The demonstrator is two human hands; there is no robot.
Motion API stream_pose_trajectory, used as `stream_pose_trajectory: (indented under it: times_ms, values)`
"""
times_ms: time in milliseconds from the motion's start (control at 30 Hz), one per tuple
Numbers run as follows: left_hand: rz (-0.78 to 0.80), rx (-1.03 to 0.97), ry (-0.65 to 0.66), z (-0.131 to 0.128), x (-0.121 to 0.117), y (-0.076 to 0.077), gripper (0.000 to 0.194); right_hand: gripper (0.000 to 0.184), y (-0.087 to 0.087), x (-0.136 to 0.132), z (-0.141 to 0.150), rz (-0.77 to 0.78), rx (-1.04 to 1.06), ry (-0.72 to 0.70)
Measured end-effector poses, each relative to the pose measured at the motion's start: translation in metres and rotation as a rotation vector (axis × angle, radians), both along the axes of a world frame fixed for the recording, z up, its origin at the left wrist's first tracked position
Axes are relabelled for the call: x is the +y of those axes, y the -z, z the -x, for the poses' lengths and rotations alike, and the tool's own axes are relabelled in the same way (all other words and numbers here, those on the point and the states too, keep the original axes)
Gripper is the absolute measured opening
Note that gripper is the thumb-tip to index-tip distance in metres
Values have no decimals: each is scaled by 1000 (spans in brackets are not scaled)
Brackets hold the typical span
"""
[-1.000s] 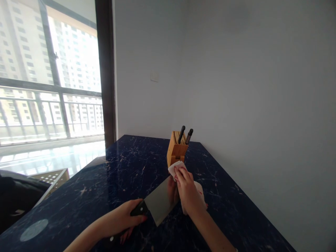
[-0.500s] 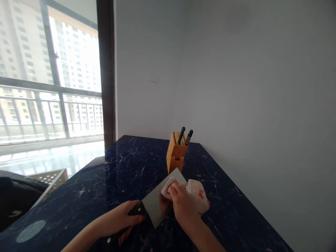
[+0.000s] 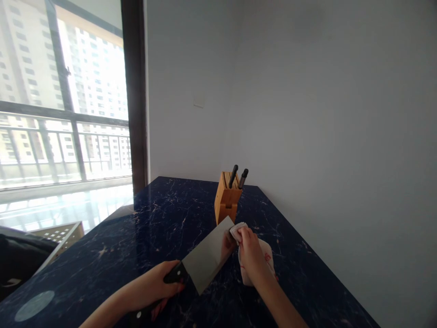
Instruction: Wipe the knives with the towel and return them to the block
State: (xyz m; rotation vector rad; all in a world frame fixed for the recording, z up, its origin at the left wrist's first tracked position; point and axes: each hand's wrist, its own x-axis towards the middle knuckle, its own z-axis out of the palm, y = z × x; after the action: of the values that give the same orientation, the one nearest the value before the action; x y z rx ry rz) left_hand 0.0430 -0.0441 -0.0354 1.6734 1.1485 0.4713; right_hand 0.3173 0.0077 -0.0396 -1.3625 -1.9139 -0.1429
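Within the left fingers [image 3: 170, 288], the cleaver's handle [image 3: 177, 273]

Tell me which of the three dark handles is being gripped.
The cleaver handle, gripped by the left hand; the other two handles stick up from the wooden knife block, no hand on them.

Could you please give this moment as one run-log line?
left hand: holds cleaver by handle | right hand: holds cloth at cleaver's edge | knife block: on table beyond cleaver
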Motion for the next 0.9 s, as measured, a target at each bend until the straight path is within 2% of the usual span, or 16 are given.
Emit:
stream_pose_trajectory:
  times_ms: [167, 333, 500, 767, 833, 900]
  values:
    - [25, 9, -17, 3, 4, 9, 28, 32, 6, -1, -7, 38, -19, 14]
    - [57, -7, -1, 5, 6, 14, 29, 39, -7, -23, 16, 155, -210, -2]
    - [68, 0, -27, 6, 6, 15, 30, 43, -16, -45, 39, 264, -389, -121]
    - [39, -15, -17, 5, 5, 16, 31, 56, -14, -67, 50, 275, -319, -434]
    - [25, -9, -25, 3, 5, 14, 31, 53, -15, -65, 49, 279, -260, -417]
    - [20, 0, -31, 2, 4, 13, 30, 46, -16, -58, 45, 292, -199, -332]
